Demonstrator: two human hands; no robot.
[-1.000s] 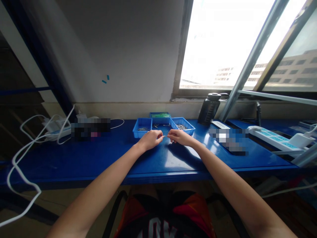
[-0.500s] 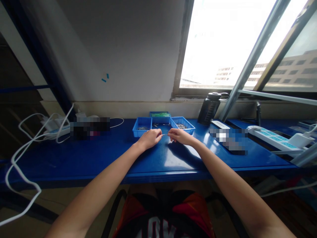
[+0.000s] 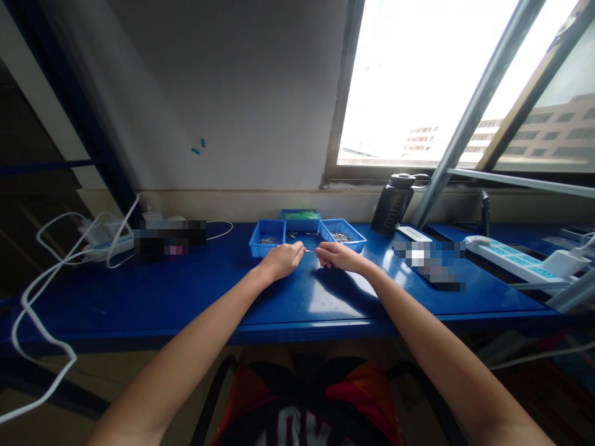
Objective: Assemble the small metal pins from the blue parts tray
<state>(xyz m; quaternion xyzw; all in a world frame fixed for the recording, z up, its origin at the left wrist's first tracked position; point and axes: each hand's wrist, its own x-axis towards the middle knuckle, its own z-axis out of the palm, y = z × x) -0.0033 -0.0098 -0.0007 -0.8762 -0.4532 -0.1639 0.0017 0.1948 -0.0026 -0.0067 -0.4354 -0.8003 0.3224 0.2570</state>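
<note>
Between my two hands runs a thin, light metal piece (image 3: 310, 251), too small to name for certain. My left hand (image 3: 283, 259) is closed in a pinch on its left end. Opposite it, my right hand (image 3: 338, 255) has its fingers curled round the right end. Just beyond the left hand stands a blue bin (image 3: 255, 249) with small metal parts in it. A second blue bin (image 3: 361, 240), behind the right hand, holds more small metal parts (image 3: 341, 236). A few dark pieces (image 3: 292, 234) lie in the middle space between these bins.
A blue tray at the back holds a green bag (image 3: 302, 215). On the right are a black water bottle (image 3: 393, 204), a blurred-out item (image 3: 430, 263) and a white power strip (image 3: 511, 257). White cables (image 3: 28, 297) hang over the table's left side.
Both hands keep nearly the same place. The left fingers have closed up slightly round the thin metal piece; the bins have not moved.
</note>
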